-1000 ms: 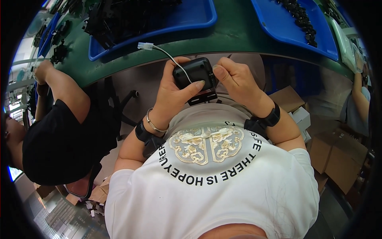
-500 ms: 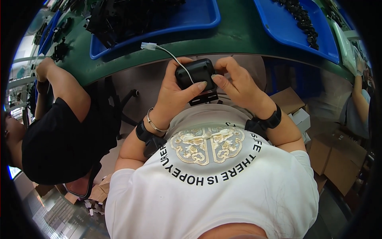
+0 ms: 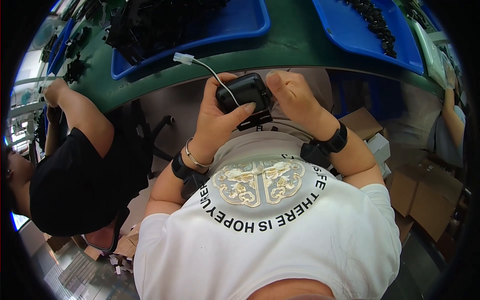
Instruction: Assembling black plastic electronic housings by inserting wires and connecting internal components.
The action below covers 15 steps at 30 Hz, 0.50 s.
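Note:
A black rounded plastic housing [image 3: 243, 91] with a flat slotted black bracket [image 3: 256, 120] at its lower edge is in my left hand [image 3: 218, 107]. My left thumb presses on its face while the fingers wrap around its far left side. Across the housing runs a white cable [image 3: 214, 73], ending in a clear-white plug connector [image 3: 183, 58] that hangs free past the fingers. Beside the housing's right edge is my right hand [image 3: 298, 100], its fingers curled in and the thumb raised against them. Anything inside those fingers is hidden.
A blue tray [image 3: 240, 35] of black parts and another blue tray [image 3: 345, 36] with a row of small black pieces stand on the green table [image 3: 292, 47]. A co-worker [image 3: 80, 175] sits at left; another person's arm [image 3: 451, 117] shows at right. Cardboard boxes [image 3: 425, 195] lie lower right.
The right thumb has come off the housing's face, and the right hand has shifted slightly away from it. The left hand has tilted the housing, showing more of the bracket.

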Tool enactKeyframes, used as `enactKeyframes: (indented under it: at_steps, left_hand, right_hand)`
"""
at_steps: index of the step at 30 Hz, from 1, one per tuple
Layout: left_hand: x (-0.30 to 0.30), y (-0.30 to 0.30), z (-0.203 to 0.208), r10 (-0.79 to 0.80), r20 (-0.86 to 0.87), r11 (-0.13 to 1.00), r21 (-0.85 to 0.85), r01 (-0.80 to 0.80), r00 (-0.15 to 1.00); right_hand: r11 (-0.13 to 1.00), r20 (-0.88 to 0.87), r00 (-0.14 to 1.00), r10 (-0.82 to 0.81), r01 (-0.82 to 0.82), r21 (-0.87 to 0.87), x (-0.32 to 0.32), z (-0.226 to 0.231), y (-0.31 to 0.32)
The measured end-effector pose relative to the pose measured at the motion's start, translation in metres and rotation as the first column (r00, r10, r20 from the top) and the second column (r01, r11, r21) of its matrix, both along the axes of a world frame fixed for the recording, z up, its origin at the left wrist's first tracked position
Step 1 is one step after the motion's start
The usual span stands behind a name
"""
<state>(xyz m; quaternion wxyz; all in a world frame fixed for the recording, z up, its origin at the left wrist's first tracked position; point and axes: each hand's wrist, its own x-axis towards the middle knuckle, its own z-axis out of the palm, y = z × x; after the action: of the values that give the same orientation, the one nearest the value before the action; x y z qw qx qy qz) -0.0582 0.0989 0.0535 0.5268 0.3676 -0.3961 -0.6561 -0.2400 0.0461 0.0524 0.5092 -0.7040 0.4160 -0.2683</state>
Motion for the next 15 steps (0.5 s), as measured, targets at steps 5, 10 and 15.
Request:
enactKeyframes:
  at_steps: [5, 10, 15]
  left_hand:
    - [0.001, 0.0, 0.0, 0.114, -0.131, 0.993, 0.005, -0.114, 0.985]
    - [-0.002, 0.004, -0.006, 0.193, -0.216, 0.979, -0.03, -0.204, 0.957]
    - [-0.001, 0.002, 0.002, 0.239, -0.258, 0.969, -0.002, -0.248, 0.936]
  right_hand:
    - [0.998, 0.306, 0.951, 0.039, -0.021, -0.062, -0.003, 0.006, 0.01]
    - [0.927, 0.16, 0.962, 0.222, -0.157, -0.341, -0.006, 0.008, 0.015]
    - [0.845, 0.114, 0.915, 0.386, -0.302, -0.441, -0.02, 0.017, 0.01]
